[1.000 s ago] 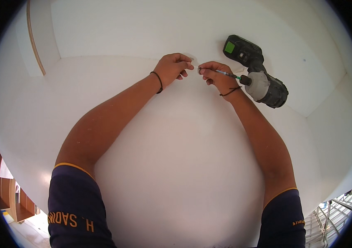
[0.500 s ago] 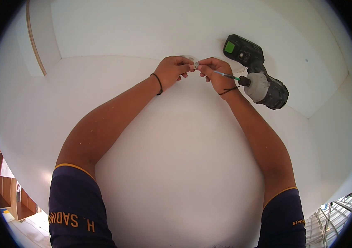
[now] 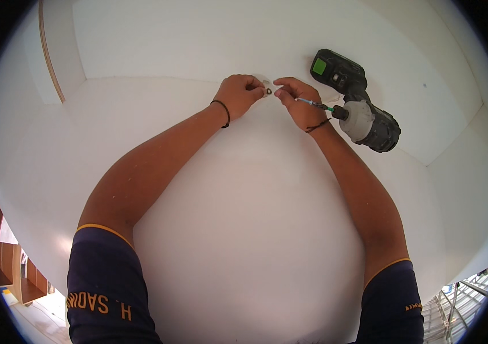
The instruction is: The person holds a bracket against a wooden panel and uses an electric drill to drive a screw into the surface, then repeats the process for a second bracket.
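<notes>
Brown shelving [image 3: 31,291] lower left; metal bars [image 3: 475,286] lower right; brown strip [image 3: 48,57] upper left.

At the fingertips of our bare left hand [image 3: 238,93], a pale piece with a dark centre [image 3: 268,92] is too small for us to identify. Behind the thumb of our bare right hand [image 3: 301,103], the lower fingers are hidden. Below all fingers, the lower edge crops our navy, orange-trimmed cloth sleeves [image 3: 106,278].

Both arms [image 3: 158,155] stretched out, slanting inward toward each other
Left hand [image 3: 238,93] pinching at its fingertips [image 3: 259,88]; right hand [image 3: 301,102] just beside, not touching it, thumb and forefinger slightly parted, wrist [image 3: 317,126] turned inward
</notes>
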`<move>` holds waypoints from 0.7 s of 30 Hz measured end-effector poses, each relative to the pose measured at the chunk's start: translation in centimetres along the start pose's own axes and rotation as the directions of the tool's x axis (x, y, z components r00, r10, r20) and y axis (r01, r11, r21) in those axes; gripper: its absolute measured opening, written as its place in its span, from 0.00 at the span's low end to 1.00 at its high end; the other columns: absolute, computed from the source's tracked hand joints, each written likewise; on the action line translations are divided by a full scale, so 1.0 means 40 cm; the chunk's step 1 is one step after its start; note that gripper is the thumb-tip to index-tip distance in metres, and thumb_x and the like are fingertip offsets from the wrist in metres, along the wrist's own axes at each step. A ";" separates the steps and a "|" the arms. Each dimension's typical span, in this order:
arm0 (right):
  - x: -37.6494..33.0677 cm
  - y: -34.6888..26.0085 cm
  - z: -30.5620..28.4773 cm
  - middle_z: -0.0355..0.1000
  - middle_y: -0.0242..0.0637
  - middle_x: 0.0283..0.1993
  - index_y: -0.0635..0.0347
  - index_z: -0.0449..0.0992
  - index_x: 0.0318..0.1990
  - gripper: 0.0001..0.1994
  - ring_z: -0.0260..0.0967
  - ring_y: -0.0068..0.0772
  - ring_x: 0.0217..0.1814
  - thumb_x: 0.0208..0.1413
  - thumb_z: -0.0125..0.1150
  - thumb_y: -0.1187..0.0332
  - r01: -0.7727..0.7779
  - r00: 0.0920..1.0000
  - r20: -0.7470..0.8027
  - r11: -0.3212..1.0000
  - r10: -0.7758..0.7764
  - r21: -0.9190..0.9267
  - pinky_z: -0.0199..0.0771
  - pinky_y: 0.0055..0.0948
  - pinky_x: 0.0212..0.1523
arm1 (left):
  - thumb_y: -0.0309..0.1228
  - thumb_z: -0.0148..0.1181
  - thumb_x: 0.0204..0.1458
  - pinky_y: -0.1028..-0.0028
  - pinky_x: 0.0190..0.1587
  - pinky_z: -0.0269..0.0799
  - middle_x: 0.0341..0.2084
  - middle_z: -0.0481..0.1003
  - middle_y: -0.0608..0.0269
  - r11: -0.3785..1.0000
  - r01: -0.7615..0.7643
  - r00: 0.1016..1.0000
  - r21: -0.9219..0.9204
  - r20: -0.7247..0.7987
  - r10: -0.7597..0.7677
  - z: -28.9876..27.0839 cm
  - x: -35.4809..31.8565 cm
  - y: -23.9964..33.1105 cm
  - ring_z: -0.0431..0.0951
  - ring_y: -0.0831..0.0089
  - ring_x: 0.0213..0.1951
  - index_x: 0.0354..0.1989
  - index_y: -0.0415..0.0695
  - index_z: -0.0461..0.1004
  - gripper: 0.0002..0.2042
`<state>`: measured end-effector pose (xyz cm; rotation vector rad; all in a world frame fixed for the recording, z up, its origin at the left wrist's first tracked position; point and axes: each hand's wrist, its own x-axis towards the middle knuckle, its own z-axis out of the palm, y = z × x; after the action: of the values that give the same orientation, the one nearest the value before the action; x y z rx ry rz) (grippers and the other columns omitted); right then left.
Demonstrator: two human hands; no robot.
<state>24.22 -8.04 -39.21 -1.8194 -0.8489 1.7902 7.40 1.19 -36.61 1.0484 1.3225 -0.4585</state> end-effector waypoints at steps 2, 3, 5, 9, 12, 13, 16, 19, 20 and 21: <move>0.003 -0.003 -0.003 0.77 0.33 0.35 0.62 0.78 0.44 0.09 0.72 0.22 0.34 0.57 0.58 0.73 0.187 0.982 0.025 0.981 -0.186 -0.050 0.71 0.24 0.34 | 0.38 0.60 0.51 0.71 0.39 0.71 0.29 0.77 0.63 0.986 -0.034 0.999 0.165 -0.024 0.038 -0.004 0.002 0.002 0.74 0.73 0.33 0.37 0.40 0.79 0.14; 0.005 -0.004 -0.004 0.77 0.34 0.35 0.62 0.77 0.45 0.09 0.72 0.24 0.34 0.56 0.58 0.74 0.279 0.960 0.040 0.958 -0.277 -0.073 0.71 0.24 0.35 | 0.38 0.59 0.52 0.70 0.39 0.71 0.30 0.77 0.62 0.987 -0.030 0.999 0.158 -0.034 0.035 -0.003 0.001 0.003 0.74 0.73 0.33 0.37 0.39 0.79 0.14; 0.014 -0.005 -0.006 0.77 0.39 0.34 0.61 0.79 0.42 0.09 0.74 0.31 0.35 0.54 0.61 0.71 0.278 0.958 0.106 0.953 -0.267 -0.117 0.73 0.27 0.37 | 0.37 0.59 0.52 0.69 0.39 0.70 0.31 0.77 0.61 0.989 -0.025 0.998 0.146 -0.053 0.033 -0.001 0.000 -0.004 0.74 0.72 0.34 0.37 0.39 0.79 0.13; 0.014 -0.027 0.008 0.78 0.41 0.34 0.61 0.80 0.40 0.09 0.75 0.34 0.35 0.52 0.62 0.70 0.064 0.985 0.168 0.988 -0.040 -0.138 0.74 0.29 0.39 | 0.35 0.58 0.52 0.72 0.39 0.71 0.31 0.77 0.63 1.000 0.022 0.999 0.014 0.043 -0.022 -0.009 0.008 -0.025 0.73 0.75 0.33 0.37 0.40 0.78 0.12; 0.015 -0.038 0.015 0.78 0.41 0.35 0.61 0.80 0.39 0.09 0.74 0.34 0.35 0.51 0.63 0.69 -0.050 0.980 0.186 0.992 0.071 -0.116 0.73 0.29 0.40 | 0.35 0.59 0.51 0.74 0.40 0.71 0.32 0.78 0.64 0.992 0.094 0.989 -0.085 0.119 -0.084 -0.020 0.011 -0.028 0.74 0.76 0.34 0.35 0.40 0.78 0.10; 0.018 -0.026 0.014 0.78 0.41 0.35 0.61 0.80 0.39 0.09 0.74 0.34 0.35 0.51 0.63 0.68 -0.044 0.980 0.186 0.992 0.067 -0.122 0.73 0.29 0.40 | 0.34 0.58 0.51 0.74 0.40 0.71 0.32 0.78 0.64 0.991 0.096 0.987 -0.098 0.140 -0.081 -0.019 0.013 -0.029 0.74 0.76 0.34 0.35 0.40 0.78 0.10; 0.035 0.015 0.013 0.78 0.40 0.36 0.60 0.80 0.41 0.11 0.74 0.33 0.37 0.51 0.64 0.66 -0.024 0.983 0.179 0.989 0.050 -0.143 0.73 0.30 0.41 | 0.33 0.58 0.51 0.74 0.40 0.71 0.33 0.78 0.64 0.989 0.097 0.980 -0.114 0.183 -0.075 -0.011 0.019 -0.033 0.73 0.77 0.34 0.37 0.41 0.78 0.10; 0.043 0.033 0.017 0.78 0.41 0.36 0.60 0.80 0.41 0.13 0.74 0.33 0.37 0.50 0.64 0.64 -0.005 0.983 0.179 0.988 0.034 -0.156 0.73 0.30 0.42 | 0.31 0.58 0.51 0.74 0.40 0.71 0.34 0.78 0.63 0.995 0.075 0.980 -0.064 0.190 -0.062 -0.010 0.025 -0.041 0.74 0.77 0.34 0.38 0.41 0.79 0.09; 0.046 0.037 0.019 0.78 0.41 0.36 0.60 0.80 0.41 0.13 0.74 0.33 0.37 0.50 0.65 0.63 -0.004 0.980 0.197 0.989 0.033 -0.150 0.73 0.30 0.42 | 0.30 0.58 0.51 0.75 0.40 0.71 0.34 0.78 0.62 0.997 0.064 0.981 -0.039 0.187 -0.056 -0.010 0.029 -0.047 0.74 0.77 0.34 0.38 0.41 0.79 0.09; 0.047 0.041 0.019 0.78 0.41 0.36 0.59 0.80 0.40 0.13 0.74 0.33 0.38 0.50 0.65 0.63 -0.002 0.976 0.215 0.990 0.033 -0.144 0.73 0.30 0.42 | 0.30 0.58 0.51 0.75 0.40 0.71 0.34 0.78 0.62 0.996 0.075 0.981 -0.047 0.183 -0.066 -0.008 0.032 -0.052 0.74 0.77 0.33 0.38 0.41 0.79 0.09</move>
<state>23.60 -7.98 -41.73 -1.7426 -1.0711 2.0123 5.88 0.75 -38.52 0.8960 1.2059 -0.5557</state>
